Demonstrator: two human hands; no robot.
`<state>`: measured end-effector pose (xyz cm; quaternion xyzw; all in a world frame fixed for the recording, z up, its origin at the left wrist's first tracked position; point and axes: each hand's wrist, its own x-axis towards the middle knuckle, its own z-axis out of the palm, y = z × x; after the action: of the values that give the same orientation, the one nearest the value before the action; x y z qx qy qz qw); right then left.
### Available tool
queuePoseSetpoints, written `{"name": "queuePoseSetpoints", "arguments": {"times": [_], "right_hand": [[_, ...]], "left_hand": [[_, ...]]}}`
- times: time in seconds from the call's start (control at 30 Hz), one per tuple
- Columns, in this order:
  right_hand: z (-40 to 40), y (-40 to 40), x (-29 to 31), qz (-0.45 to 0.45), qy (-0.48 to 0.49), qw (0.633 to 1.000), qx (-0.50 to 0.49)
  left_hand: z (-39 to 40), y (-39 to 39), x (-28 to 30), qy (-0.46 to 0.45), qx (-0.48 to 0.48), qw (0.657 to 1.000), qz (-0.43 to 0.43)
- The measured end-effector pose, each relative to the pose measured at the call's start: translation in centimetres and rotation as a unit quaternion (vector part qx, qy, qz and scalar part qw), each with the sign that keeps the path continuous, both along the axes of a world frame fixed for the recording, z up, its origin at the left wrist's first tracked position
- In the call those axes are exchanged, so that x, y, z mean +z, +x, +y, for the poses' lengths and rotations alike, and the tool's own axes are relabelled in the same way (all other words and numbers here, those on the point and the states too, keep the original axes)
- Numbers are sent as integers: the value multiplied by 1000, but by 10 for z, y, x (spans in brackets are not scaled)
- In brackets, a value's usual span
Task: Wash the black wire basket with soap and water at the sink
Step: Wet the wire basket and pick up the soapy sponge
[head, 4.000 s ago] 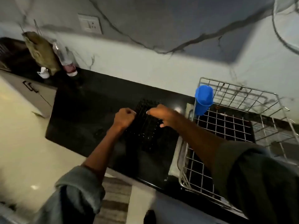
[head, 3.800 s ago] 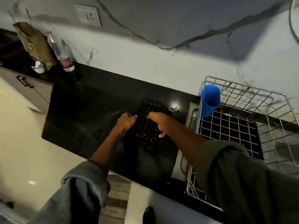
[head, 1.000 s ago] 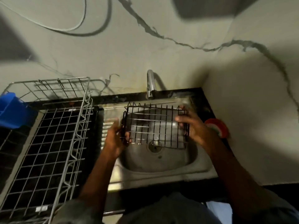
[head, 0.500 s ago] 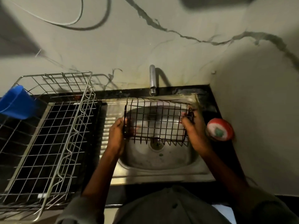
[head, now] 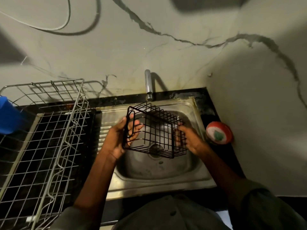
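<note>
We held the basket point(head: 156, 133) tilted in the air over the sink point(head: 159, 168), just under the tap point(head: 148, 84), its open side turned toward our left. It was black coated wire in an open grid, so we judged it light and stiff, unlikely to bend or break under ordinary scrubbing, though thin rods give little to hold and would likely turn slippery once soapy and wet. The rim and corners, where the wires meet, looked the surest places to take hold of it, one end in each hand. Our left hand point(head: 122, 135) gripped the rim at the left end, thumb outside and fingers curled through to the inside. Our right hand point(head: 189, 140) gripped the right end wall, fingers hooked into the grid. No water could be seen running from the tap, and the basin looked dry, so we judged the washing itself not yet begun. A round red and white tub point(head: 219, 132) with a green mark, possibly soap, sat on the dark surface point(head: 209, 112) just right of the sink. On the left stood a larger metal rack point(head: 44, 133) with a blue cup point(head: 9, 116) at its far edge.
</note>
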<state>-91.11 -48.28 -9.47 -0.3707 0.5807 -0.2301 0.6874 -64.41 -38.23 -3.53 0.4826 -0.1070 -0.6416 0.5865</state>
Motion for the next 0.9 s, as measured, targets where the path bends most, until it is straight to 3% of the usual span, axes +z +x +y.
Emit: {"name": "queuePoseSetpoints", "arguments": {"times": [0.13,0.27,0.37,0.5,0.67,0.8,0.9], "right_hand": [[2,4,7,46,-37,998,-7],[2,-1,11,116,-127,985,-23],[-4,-10,3,178,-193,965,-17],[-15,-11,12,220,-254,942,20],[-20,-20,22,306,-262,915,24],[-18,-51,36,451,-256,855,-20],[-15,-71,37,446,-262,853,-65]], "left_hand": [[-14,-27,16,-38,-75,996,-30],[-25,-53,15,19,-91,993,-75],[-26,-53,1,57,-55,996,-44],[-21,-42,-18,76,15,995,58],[-31,-44,-24,95,20,993,63],[-41,-53,-29,110,-22,992,50],[-47,-60,-30,116,-38,991,48]]}}
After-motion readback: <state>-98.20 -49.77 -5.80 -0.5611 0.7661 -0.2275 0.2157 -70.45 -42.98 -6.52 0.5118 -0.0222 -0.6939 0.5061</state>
